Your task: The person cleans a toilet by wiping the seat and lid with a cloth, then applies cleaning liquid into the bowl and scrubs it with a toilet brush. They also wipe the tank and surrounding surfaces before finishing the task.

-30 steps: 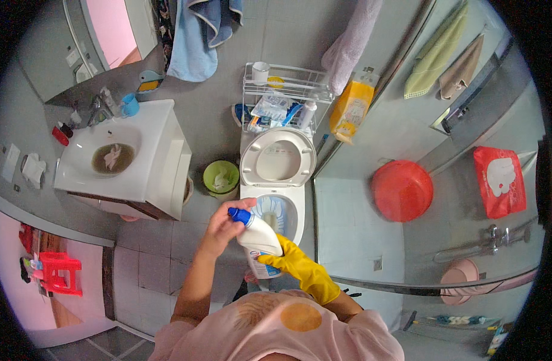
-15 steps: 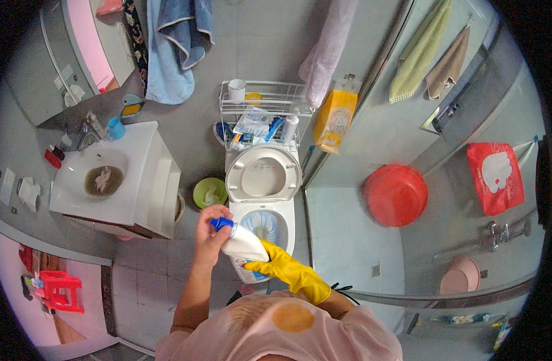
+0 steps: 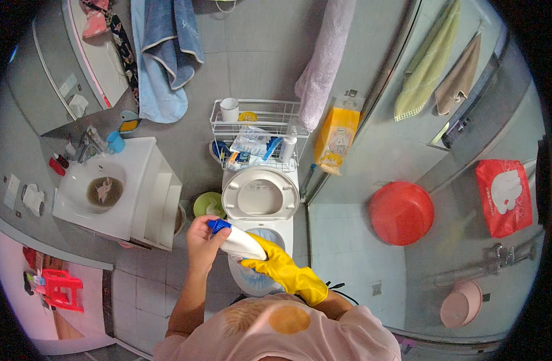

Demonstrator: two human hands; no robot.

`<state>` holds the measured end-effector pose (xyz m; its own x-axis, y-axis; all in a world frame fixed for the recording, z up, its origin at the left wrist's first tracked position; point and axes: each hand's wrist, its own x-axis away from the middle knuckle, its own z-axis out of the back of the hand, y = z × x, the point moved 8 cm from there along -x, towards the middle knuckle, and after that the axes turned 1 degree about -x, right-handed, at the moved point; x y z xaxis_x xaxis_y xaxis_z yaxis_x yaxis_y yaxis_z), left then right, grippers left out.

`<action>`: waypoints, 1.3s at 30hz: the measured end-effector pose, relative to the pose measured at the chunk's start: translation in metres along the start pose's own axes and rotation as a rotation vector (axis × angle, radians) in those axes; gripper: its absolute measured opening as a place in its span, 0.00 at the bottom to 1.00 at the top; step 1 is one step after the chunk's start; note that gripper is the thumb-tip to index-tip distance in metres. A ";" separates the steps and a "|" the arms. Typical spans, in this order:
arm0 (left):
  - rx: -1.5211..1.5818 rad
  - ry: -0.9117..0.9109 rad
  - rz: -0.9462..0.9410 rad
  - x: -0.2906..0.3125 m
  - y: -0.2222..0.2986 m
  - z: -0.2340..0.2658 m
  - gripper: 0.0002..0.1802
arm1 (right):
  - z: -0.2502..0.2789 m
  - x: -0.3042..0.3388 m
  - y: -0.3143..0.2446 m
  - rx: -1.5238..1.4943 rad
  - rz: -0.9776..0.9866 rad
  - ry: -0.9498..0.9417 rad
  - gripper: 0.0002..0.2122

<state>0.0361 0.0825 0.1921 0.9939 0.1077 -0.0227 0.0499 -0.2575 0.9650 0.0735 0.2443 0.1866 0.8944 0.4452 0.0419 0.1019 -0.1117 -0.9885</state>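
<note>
A white cleaner bottle [image 3: 244, 243] with a blue cap [image 3: 218, 225] is held tilted over the toilet bowl [image 3: 286, 227]. My left hand [image 3: 200, 245] is bare, its fingers closed around the blue cap. Wearing a yellow rubber glove, my right hand [image 3: 283, 274] is wrapped round the bottle's body and hides its lower part. The toilet's seat and lid [image 3: 229, 192] stand raised behind the bottle. Inside the bowl, bluish-white surfaces show on both sides of the bottle.
A white wire rack [image 3: 288, 114] with bottles and packets stands behind the toilet. The green bin [image 3: 200, 206] is left of it. Farther left is a washbasin [image 3: 144, 150] holding murky water and a cloth. At right, a red basin [image 3: 402, 213] is beyond the shower partition.
The bottle has tipped flatter, and its lower end no longer shows below the glove. Both hands still hold it. The whole view has shifted slightly, with the room lower in the picture.
</note>
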 end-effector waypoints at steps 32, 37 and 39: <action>0.252 0.009 -0.238 -0.020 0.041 -0.030 0.20 | 0.052 -0.077 -0.042 -0.117 -0.130 -0.163 0.29; -0.008 0.402 0.002 0.007 -0.002 0.049 0.12 | 0.126 -0.180 -0.179 0.270 0.551 0.467 0.23; -0.035 0.453 0.075 0.027 -0.021 0.063 0.08 | 0.163 -0.214 -0.205 0.465 0.727 0.716 0.22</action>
<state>0.0678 0.0304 0.1545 0.8510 0.5014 0.1563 -0.0312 -0.2489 0.9680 -0.2099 0.3170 0.3566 0.7343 -0.2212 -0.6418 -0.5853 0.2726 -0.7636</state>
